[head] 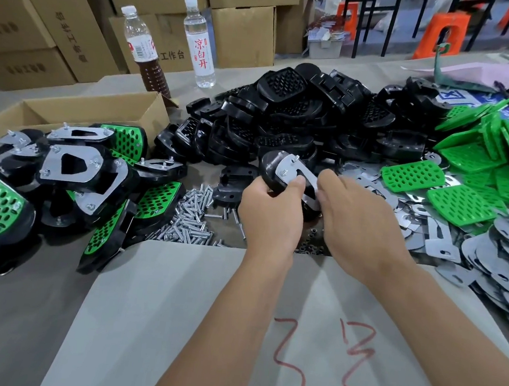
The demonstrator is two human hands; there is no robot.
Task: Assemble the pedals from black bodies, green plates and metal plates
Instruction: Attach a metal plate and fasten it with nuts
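Note:
My left hand (271, 212) grips a black pedal body (270, 166) from below, with a metal plate (293, 173) lying on its upturned back and screws sticking up through it. My right hand (357, 216) pinches the right end of that plate. A heap of black bodies (286, 117) fills the table's middle back. Green plates (470, 159) lie at the right, loose metal plates (507, 251) beside and below them. Assembled pedals (70, 173) are piled at the left. Silver screws (191, 217) lie in a heap just left of my left hand.
An open cardboard box (76, 111) stands behind the assembled pile. Two bottles (200, 42) stand at the back by stacked cartons (44, 29). A grey sheet with red scribbles (232, 332) covers the near table. Small nuts (310, 246) lie under my hands.

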